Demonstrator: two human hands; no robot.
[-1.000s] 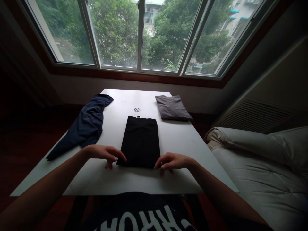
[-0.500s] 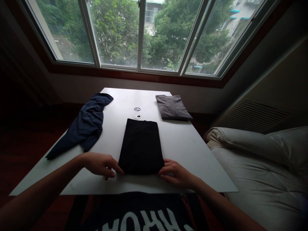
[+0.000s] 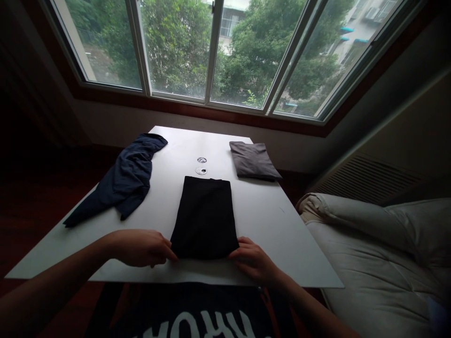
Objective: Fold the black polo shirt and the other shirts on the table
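Observation:
A black folded garment (image 3: 206, 218) lies as a neat rectangle on the white table (image 3: 289, 234), close to its front edge. At its near left corner, my left hand (image 3: 144, 248) pinches the cloth between thumb and fingers. My right hand (image 3: 254, 258) grips the near right corner, its fingertips closed on the edge. The garment's exact kind does not show. To the left, a rumpled navy blue garment (image 3: 121, 176) stretches along the table's side, one end reaching the edge. A grey folded garment (image 3: 254, 160) rests at the far right.
Two small round discs (image 3: 201, 171) sit in the tabletop beyond the black cloth. A pale padded sofa (image 3: 369, 244) stands to the right of the table. Past the far edge is a wall with a wide window (image 3: 207, 51).
The fingers of my left hand have drawn together at the black garment's corner. My right hand has closed more on its corner. The view has tilted slightly.

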